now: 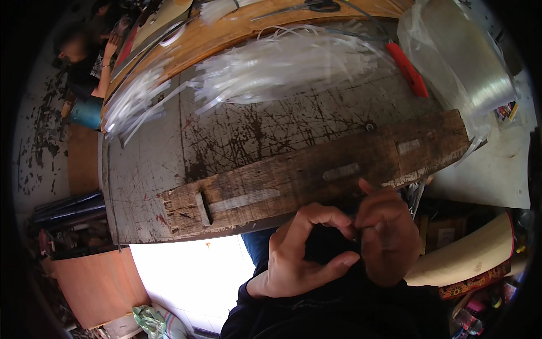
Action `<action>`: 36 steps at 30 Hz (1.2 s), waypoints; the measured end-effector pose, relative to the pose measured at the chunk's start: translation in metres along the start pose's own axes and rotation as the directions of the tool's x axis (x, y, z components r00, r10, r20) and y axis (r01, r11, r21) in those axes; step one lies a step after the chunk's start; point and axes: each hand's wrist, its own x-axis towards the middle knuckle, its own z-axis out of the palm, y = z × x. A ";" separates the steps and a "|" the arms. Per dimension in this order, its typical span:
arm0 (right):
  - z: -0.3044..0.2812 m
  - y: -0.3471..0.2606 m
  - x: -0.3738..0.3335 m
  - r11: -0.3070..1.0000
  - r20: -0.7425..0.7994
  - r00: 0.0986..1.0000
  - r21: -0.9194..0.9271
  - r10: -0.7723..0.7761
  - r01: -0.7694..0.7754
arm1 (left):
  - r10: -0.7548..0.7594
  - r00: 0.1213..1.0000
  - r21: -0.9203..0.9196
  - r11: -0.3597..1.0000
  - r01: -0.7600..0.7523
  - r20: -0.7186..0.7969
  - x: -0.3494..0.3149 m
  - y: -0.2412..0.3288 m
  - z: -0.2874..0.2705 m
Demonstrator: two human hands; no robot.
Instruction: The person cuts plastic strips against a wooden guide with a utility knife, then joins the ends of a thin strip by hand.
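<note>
My left hand is in front of my body at the near edge of the table, thumb and fingers curved with a gap between their tips. Beside it, my right hand has its fingers curled in and is slightly blurred. The fingertips of both hands come close together; anything small between them is too dark to make out. Just beyond them lies a worn wooden plank, set at a slant along the table edge. A small raised strip stands near its left end, and pale patches mark its top.
Clear plastic strips lie heaped on the scratched table, beside a red-handled tool. Scissors rest on a wooden board behind. A clear plastic roll is at far right. Another person's hand shows at far left.
</note>
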 end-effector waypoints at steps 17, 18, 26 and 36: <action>0.004 -0.003 -0.002 0.895 -0.133 0.970 0.428 0.204 -0.129 | -0.045 0.997 -0.027 0.999 0.043 -0.057 -0.003 -0.002 0.001; 0.006 -0.002 -0.002 0.894 -0.133 0.970 0.428 0.203 -0.129 | -0.005 0.996 -0.148 0.989 -0.008 -0.086 -0.003 -0.005 0.001; -0.018 0.012 -0.001 0.319 -0.095 0.858 0.944 0.505 -0.082 | 0.005 0.869 -0.580 0.742 -0.335 -0.495 -0.021 -0.003 -0.016; -0.135 0.037 0.021 0.970 -0.497 0.839 -0.198 -0.222 0.140 | 0.547 0.369 0.445 0.833 -0.328 -0.751 -0.065 0.019 -0.187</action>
